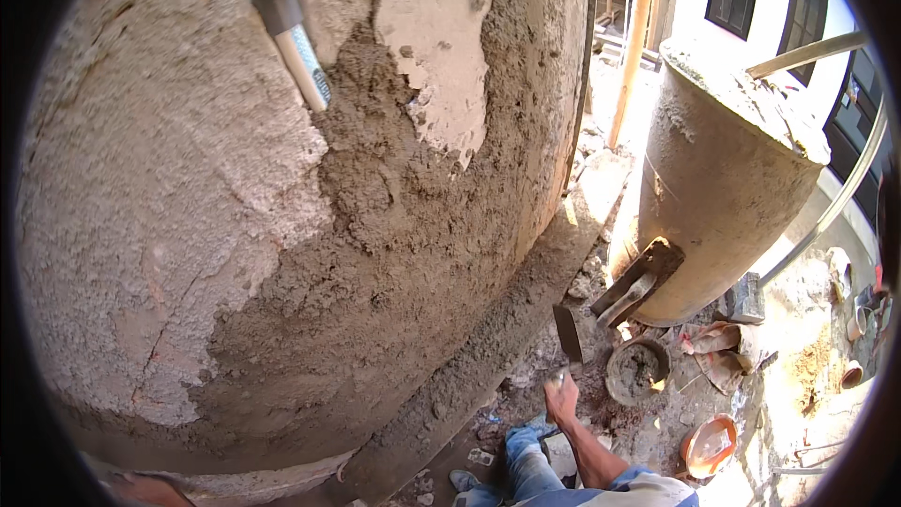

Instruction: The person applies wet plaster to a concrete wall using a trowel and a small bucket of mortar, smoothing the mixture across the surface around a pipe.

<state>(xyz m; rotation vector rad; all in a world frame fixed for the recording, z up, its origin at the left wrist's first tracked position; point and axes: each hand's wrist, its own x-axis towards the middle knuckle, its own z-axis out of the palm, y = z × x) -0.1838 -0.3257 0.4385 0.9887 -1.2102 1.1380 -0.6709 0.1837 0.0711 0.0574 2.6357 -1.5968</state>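
Right hand grips a trowel left of the mortar bucket; a wide swing could topple the float behind it; left hand barely shows, grip unclear

We count one trowel, one handled float, one grey pipe elbow, one large cylinder, one round mortar bucket, one wide orange basin.

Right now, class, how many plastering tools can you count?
2: a trowel in the right hand, and a float in front of the drum. More may be hidden.
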